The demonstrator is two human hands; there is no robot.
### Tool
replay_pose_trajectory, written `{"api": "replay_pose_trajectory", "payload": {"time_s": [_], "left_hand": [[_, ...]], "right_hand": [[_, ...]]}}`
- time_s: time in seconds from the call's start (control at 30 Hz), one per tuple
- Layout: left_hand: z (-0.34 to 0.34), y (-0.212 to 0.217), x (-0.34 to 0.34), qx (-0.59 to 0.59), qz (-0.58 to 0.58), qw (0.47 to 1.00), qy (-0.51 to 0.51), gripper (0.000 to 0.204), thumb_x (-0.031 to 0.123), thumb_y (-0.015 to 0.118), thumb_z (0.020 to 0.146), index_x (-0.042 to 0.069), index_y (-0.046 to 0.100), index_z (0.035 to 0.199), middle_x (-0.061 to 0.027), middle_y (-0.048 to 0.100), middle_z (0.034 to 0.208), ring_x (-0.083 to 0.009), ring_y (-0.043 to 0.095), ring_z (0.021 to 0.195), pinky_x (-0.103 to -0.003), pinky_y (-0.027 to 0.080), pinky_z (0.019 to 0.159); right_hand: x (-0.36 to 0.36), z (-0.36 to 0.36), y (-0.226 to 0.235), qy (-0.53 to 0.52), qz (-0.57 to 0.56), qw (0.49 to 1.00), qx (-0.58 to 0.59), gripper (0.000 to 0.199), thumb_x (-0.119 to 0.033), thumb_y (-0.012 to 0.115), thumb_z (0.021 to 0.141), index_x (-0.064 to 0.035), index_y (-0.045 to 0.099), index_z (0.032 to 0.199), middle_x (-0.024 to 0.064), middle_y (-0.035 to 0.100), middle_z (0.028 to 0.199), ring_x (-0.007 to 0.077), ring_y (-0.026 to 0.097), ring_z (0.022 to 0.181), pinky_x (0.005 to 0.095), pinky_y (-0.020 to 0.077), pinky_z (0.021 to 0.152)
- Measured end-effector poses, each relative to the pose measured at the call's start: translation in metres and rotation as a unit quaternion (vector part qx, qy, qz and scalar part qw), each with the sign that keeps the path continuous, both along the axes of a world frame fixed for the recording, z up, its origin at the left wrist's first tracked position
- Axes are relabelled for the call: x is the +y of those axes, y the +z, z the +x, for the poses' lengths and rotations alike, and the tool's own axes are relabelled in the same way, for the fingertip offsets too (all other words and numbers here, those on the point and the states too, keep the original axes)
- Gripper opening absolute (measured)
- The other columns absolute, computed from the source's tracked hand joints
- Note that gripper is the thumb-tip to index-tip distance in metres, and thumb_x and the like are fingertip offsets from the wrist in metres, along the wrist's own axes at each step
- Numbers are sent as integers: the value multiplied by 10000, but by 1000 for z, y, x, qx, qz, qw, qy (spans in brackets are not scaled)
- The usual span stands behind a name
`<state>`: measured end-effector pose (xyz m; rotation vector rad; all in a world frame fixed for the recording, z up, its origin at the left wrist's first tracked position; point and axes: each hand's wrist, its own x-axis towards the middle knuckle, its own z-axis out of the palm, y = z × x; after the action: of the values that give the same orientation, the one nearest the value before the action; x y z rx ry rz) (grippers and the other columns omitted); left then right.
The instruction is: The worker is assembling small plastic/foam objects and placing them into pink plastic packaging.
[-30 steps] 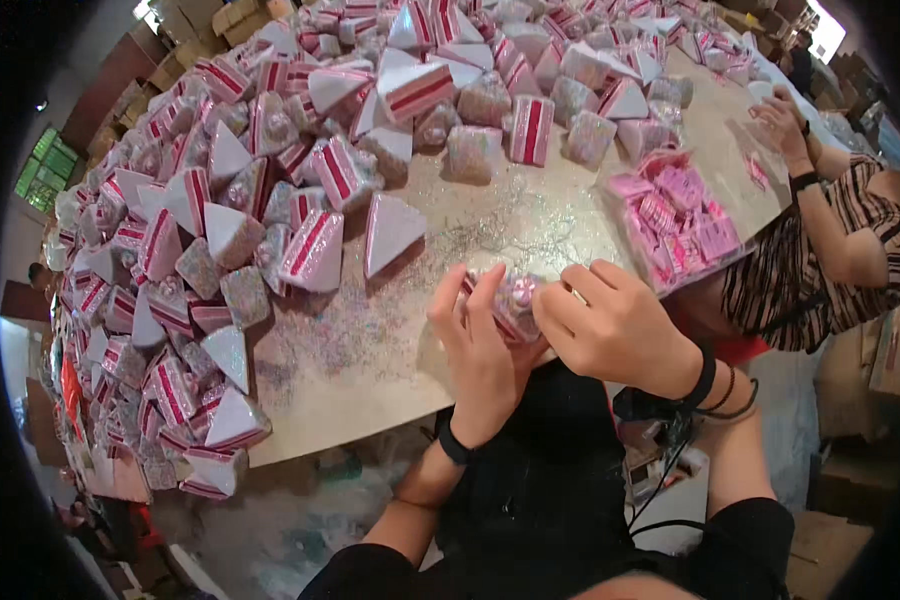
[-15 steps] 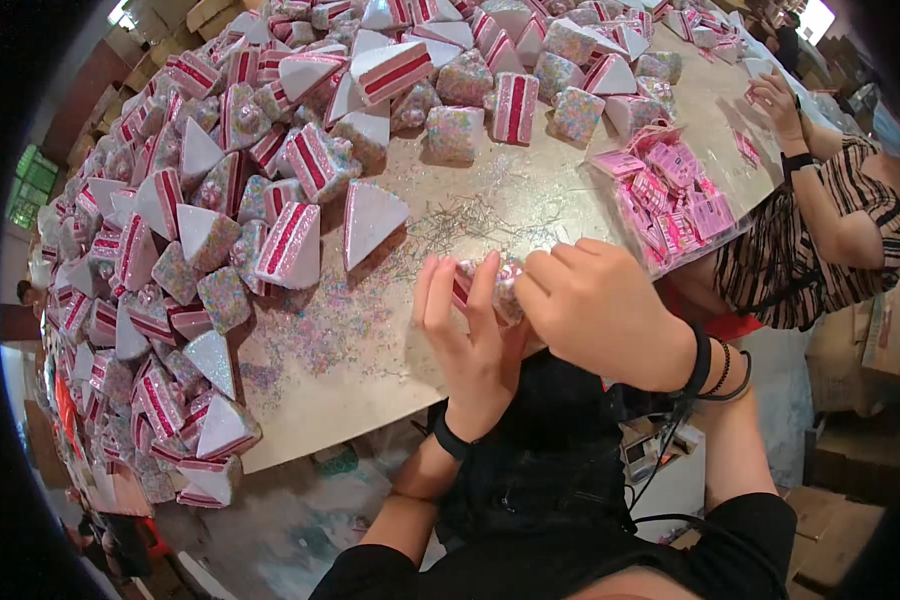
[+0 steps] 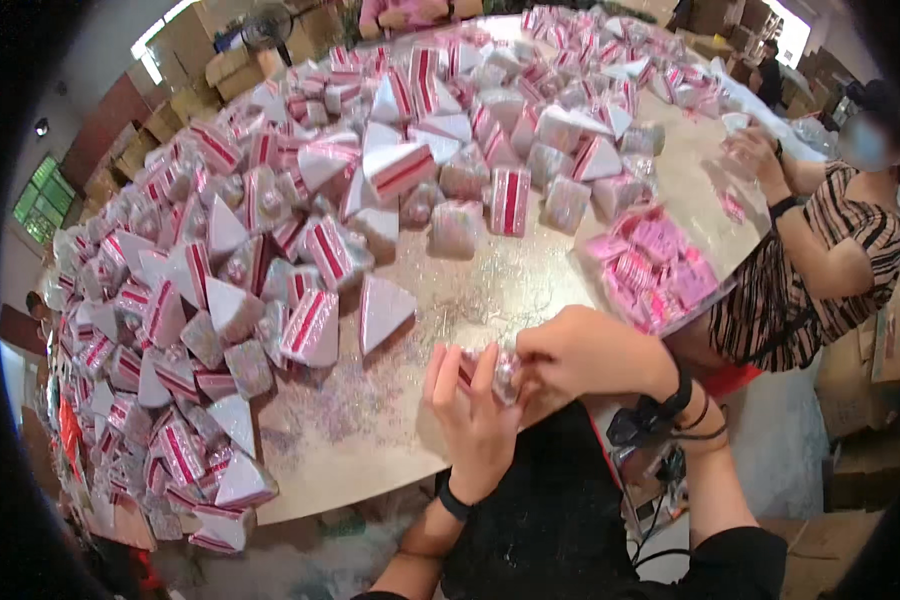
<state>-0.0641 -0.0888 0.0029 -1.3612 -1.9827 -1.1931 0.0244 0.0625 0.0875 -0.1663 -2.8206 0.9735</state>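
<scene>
My left hand (image 3: pixel 478 430) is closed around a small decorative cake slice (image 3: pixel 507 378) with pink layers and a glittery, beaded end, just over the table's near edge. My right hand (image 3: pixel 600 350) is curled in a pinch against the beaded end; what its fingertips grip is hidden. Beyond both hands, thin metal pins (image 3: pixel 495 275) lie scattered on the pale table (image 3: pixel 370 450). A wedge-shaped slice (image 3: pixel 385 312) with a white side rests a little to the left of the pins.
A big pile of cake slices (image 3: pixel 185 300) covers the left and far table. An open clear bag of pink cards (image 3: pixel 660 265) lies to the right. At the right edge a co-worker in a striped top (image 3: pixel 830 230) handles something. Glitter (image 3: pixel 340 405) dusts the tabletop.
The view has tilted up, so the scene sits lower and another person in pink shows at the far side. Both hands stay at the same cake slice; the right wrist has turned slightly.
</scene>
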Motion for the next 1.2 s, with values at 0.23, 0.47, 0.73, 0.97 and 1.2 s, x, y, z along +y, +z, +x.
{"api": "replay_pose_trajectory", "payload": {"time_s": [0.23, 0.47, 0.73, 0.97, 1.2], "left_hand": [[-5, 10, -13, -106, -13, 993, -48, 880, 134, 847, 670, 47, 367, 1402, -200, 343, 1356, -404, 337, 1313, -461, 412, 1009], [5, 12, 7, -68, 16, 997, -46, 512, 33, 764, 726, 21, 490, 1158, -188, 528, 1089, -360, 561, 1002, -428, 480, 854], [4, -39, 19, -70, -21, 997, -22, 402, 57, 725, 764, 26, 518, 1107, -161, 578, 1035, -318, 590, 951, -384, 492, 789], [4, -17, 9, -69, -9, 995, -66, 383, 5, 689, 755, 17, 526, 1102, -150, 583, 991, -276, 590, 887, -365, 493, 768], [3, -13, -7, -60, -17, 995, -78, 373, -28, 657, 744, 14, 538, 1095, -142, 594, 945, -238, 596, 831, -352, 497, 773]], "right_hand": [[39, 16, 35, -50, -34, 997, 57, 191, -175, 694, 821, -2, 648, 758, 138, 588, 605, 207, 542, 505, 324, 445, 530], [105, 95, 116, -394, 286, 843, 227, 335, -168, 465, 982, 21, 487, 1258, 148, 628, 1021, 179, 608, 942, 307, 464, 809], [-8, 68, 233, 149, -256, 940, 167, 395, -68, 503, 922, -24, 474, 1313, 144, 599, 984, 217, 617, 882, 328, 500, 733], [-4, 44, 194, 286, -229, 922, 124, 420, -99, 524, 901, -11, 469, 1308, 159, 609, 1030, 255, 617, 859, 340, 508, 727], [4, 63, 177, 282, -172, 921, 206, 449, -130, 546, 881, 2, 463, 1303, 173, 619, 1076, 294, 617, 837, 352, 517, 721]]}}
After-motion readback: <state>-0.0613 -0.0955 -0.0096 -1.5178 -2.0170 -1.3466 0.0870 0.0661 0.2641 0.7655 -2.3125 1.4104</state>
